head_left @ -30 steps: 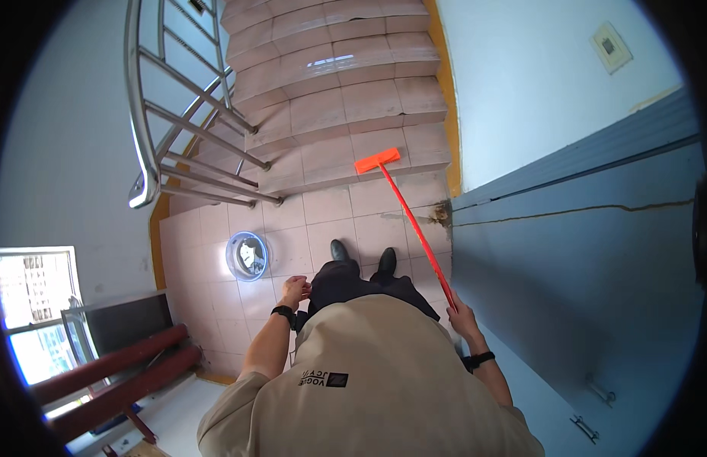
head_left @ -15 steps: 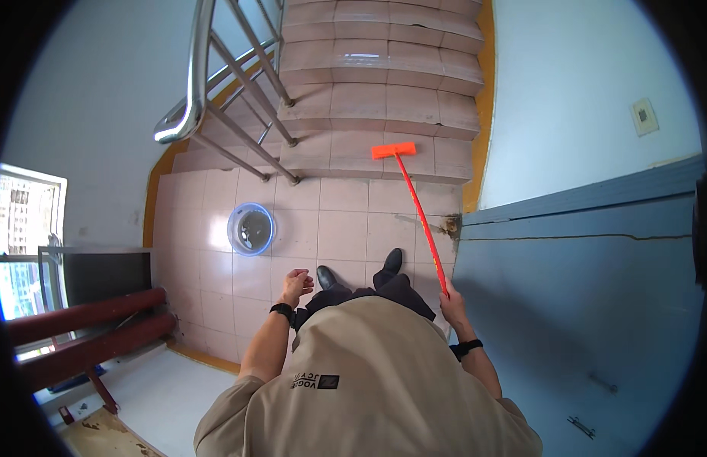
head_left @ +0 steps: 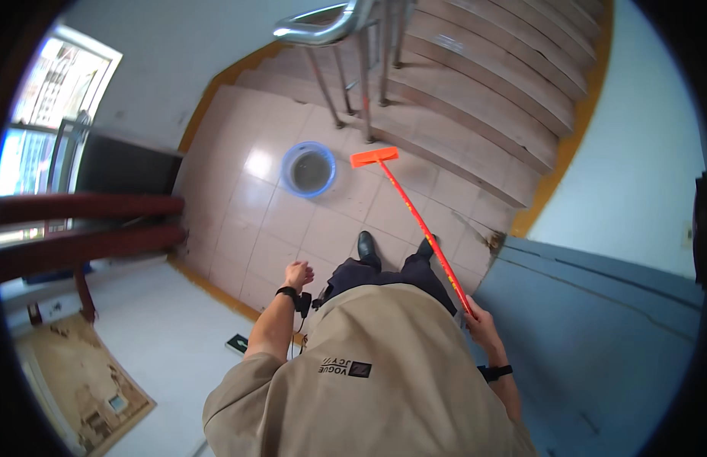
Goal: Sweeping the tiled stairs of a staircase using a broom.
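My right hand (head_left: pixel 481 326) grips the upper end of a long orange mop handle (head_left: pixel 423 226). The flat orange mop head (head_left: pixel 373 157) rests on the tiled landing floor, close to the lowest stair step. A blue bucket (head_left: pixel 308 169) stands on the tiles just left of the mop head. My left hand (head_left: pixel 297 273) hangs loosely at my side with its fingers curled and nothing in it; a dark watch sits on that wrist. My dark shoes (head_left: pixel 365 244) stand on the tiles below the bucket.
Tiled stairs (head_left: pixel 475 99) rise at the upper right with a metal handrail (head_left: pixel 323 27). A grey-blue door (head_left: pixel 597 320) is on my right. A dark red bench (head_left: pixel 87 221) and a window (head_left: pixel 49 114) are on the left, with a brown mat (head_left: pixel 79 381) at lower left.
The view has swung so the stairs sit at upper right and the bucket near the centre. The mop head has moved closer to the bucket. My right hand keeps hold of the handle.
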Tool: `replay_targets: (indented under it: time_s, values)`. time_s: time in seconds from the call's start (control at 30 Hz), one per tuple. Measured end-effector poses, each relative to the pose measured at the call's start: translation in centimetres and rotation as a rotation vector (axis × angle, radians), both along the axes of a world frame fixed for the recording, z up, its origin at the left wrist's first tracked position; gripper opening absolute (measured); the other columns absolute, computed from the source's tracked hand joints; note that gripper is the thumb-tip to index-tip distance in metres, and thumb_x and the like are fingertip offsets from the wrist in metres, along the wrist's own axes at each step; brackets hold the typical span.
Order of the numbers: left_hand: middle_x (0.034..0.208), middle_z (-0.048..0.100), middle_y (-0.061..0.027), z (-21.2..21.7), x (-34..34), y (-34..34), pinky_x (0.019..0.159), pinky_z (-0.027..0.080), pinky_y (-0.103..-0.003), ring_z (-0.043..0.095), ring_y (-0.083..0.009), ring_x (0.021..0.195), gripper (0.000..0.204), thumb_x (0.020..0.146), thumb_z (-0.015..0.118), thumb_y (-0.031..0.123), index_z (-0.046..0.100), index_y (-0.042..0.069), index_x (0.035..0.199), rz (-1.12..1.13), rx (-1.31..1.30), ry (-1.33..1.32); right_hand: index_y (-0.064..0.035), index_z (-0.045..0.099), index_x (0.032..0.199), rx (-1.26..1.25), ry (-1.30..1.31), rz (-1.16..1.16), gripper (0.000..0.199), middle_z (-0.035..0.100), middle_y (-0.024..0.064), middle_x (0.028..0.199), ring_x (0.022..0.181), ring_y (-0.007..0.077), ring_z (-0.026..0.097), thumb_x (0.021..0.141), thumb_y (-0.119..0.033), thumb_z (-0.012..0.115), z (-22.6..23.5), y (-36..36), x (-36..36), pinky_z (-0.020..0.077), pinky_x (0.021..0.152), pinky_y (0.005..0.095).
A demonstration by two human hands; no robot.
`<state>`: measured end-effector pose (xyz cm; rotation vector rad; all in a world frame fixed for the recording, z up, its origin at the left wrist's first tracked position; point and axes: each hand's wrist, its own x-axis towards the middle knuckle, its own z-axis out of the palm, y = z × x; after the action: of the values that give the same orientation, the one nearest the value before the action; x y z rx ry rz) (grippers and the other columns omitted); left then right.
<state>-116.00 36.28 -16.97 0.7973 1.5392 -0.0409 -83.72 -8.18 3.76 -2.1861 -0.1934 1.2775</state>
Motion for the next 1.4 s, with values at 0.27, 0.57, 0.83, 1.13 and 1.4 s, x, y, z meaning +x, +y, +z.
replay_targets:
  time_s: [0.27, 0.57, 0.83, 1.13, 1.4]
  values:
    - [0.085, 0.063, -0.0070, 3.1, 0.7, -2.3, 0.064, 0.056, -0.033, 0.063, -0.0172, 0.070, 0.020, 0.094, 0.055, 0.017, 0.056, 0.006, 0.110, 0.183, 0.023, -0.197, -0.0187, 0.041, 0.148, 0.141, 0.061, 0.366, 0.058, 0.057, 0.0004, 0.070, 0.055, 0.0084, 0.051, 0.092, -0.015, 0.054, -6.0, 14.3, 4.3, 0.0439, 0.050, 0.0257]
    - [0.081, 0.062, -0.0095, 3.6, -8.0, -8.1, 0.057, 0.057, -0.034, 0.062, -0.0182, 0.062, 0.021, 0.091, 0.053, 0.012, 0.053, 0.004, 0.111, 0.427, 0.018, -0.057, -0.0210, 0.041, 0.148, 0.032, -0.134, 0.695, 0.057, 0.066, 0.0119, 0.079, 0.063, 0.0241, 0.062, 0.092, -0.013, 0.050, -12.8, 26.5, 6.6, 0.0499, 0.055, 0.0367]
    - [0.074, 0.061, -0.0085, 3.8, -9.0, -10.6, 0.050, 0.048, -0.027, 0.062, -0.0170, 0.060, 0.017, 0.090, 0.054, 0.009, 0.054, 0.004, 0.106, 0.372, -0.057, -0.019, -0.0210, 0.048, 0.142, 0.037, -0.367, 0.858, 0.056, 0.067, 0.0258, 0.098, 0.092, 0.0418, 0.065, 0.087, -0.014, 0.048, -13.7, 29.7, 7.1, 0.0514, 0.080, 0.0472]
    - [0.081, 0.062, -0.0082, 2.9, -2.8, -4.2, 0.058, 0.055, -0.031, 0.062, -0.0170, 0.064, 0.017, 0.095, 0.058, 0.018, 0.055, 0.005, 0.106, 0.174, -0.051, -0.181, -0.0197, 0.051, 0.140, 0.324, -0.253, 0.529, 0.053, 0.066, 0.0254, 0.095, 0.084, 0.0414, 0.065, 0.088, -0.018, 0.058, -6.0, 14.5, 5.6, 0.0514, 0.075, 0.0440]
    - [0.082, 0.063, -0.0070, 1.2, 3.0, 0.0, 0.061, 0.057, -0.034, 0.063, -0.0184, 0.067, 0.018, 0.094, 0.058, 0.020, 0.057, 0.006, 0.105, -0.082, -0.079, -0.068, -0.0120, 0.046, 0.144, 0.062, -0.170, 0.149, 0.055, 0.065, 0.0085, 0.084, 0.069, 0.0112, 0.057, 0.090, -0.012, 0.058, 7.7, 1.5, -0.2, 0.0491, 0.068, 0.0276]
